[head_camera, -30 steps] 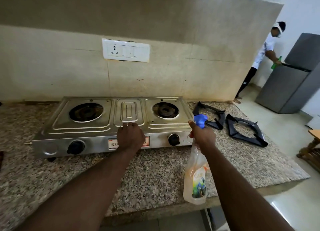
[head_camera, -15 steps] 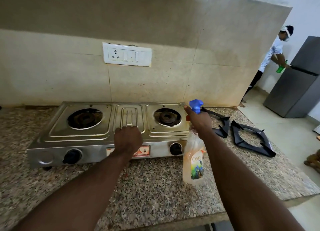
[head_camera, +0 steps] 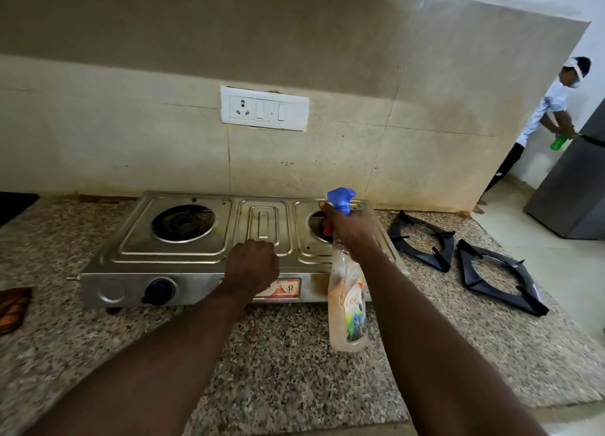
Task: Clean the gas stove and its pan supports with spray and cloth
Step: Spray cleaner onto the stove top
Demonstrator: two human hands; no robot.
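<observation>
Head view looks down at the gas stove (head_camera: 137, 249) on the speckled worktop (head_camera: 294, 353).

The right hand (head_camera: 355, 231) is closed round the neck of the spray bottle (head_camera: 348, 308), with one finger up by the blue spray head (head_camera: 340, 199). It holds the bottle in the air over the stove's right burner (head_camera: 316, 222) and hides part of that burner. The bottle is long from top to bottom. It hangs almost straight up and down, and its bottom leans back toward the person, out past the stove's front edge. The spray head looks to point away from the person, toward the wall behind the stove.

The left hand (head_camera: 252, 265) rests on the stove's top near the front, between the two burners. Its fingers are curled under, so I cannot tell if it holds anything.

Both pan supports (head_camera: 425, 223) (head_camera: 504, 296) are off the stove. They lie flat on the worktop to the stove's right, side by side.

The stove top lies right under the bottle, so I think spraying comes next. The spray head would need to tip down a bit to wet the metal. The left burner (head_camera: 183, 222) is farther off, across the stove, so the right hand would have to move left to reach it.
</observation>
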